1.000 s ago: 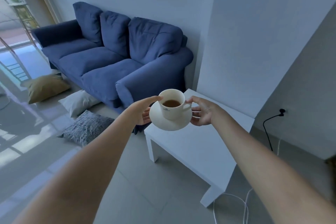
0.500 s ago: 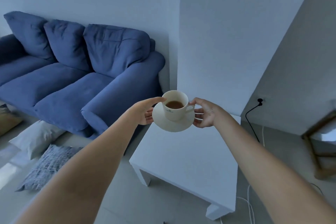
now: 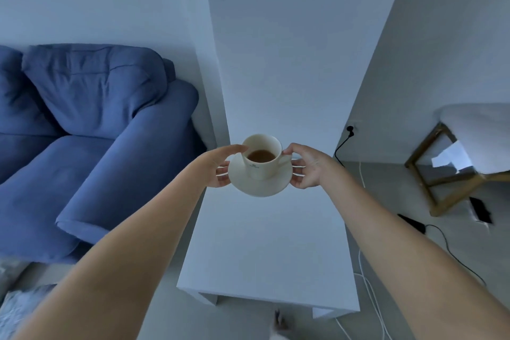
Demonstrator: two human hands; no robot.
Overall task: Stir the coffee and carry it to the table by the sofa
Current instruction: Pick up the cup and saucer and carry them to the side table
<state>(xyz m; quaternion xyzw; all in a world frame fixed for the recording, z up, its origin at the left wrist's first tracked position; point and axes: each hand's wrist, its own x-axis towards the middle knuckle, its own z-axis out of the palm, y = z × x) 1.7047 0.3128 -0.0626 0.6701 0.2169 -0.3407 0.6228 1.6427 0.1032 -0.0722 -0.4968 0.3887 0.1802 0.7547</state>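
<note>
- The left hand (image 3: 218,167) is closed on the left rim of the round cream ceramic saucer (image 3: 259,183), thumb laid over the top edge towards the cup and fingers curled underneath.
- The right hand (image 3: 309,167) is closed on the opposite rim in the same manner, thumb on top beside the cup handle and fingers spread below.
- The cream ceramic cup (image 3: 262,156) is seated upright at the centre of the saucer, with the handle turned towards the right hand. Brown coffee (image 3: 260,156) is seen well below the brim.
- The saucer is held clear of the white square side table (image 3: 265,243), above the far part of the tabletop. The controlling relation is vertical: the tabletop lies directly beneath both hands, so the coming move is judged to be a straight descent.
- Neither hand is nearer the load; the saucer is carried between the two, and its plane is tilted slightly towards the camera.
- The table stands just beside the arm of the blue fabric sofa (image 3: 110,146), against a white wall pillar (image 3: 276,50).
- The cup and saucer are glazed, smooth and hard; sliding of the cup on the saucer is to be expected if the tilt is increased.
- The tabletop is flat, matt and bare. The sofa upholstery is soft and creased.
</note>
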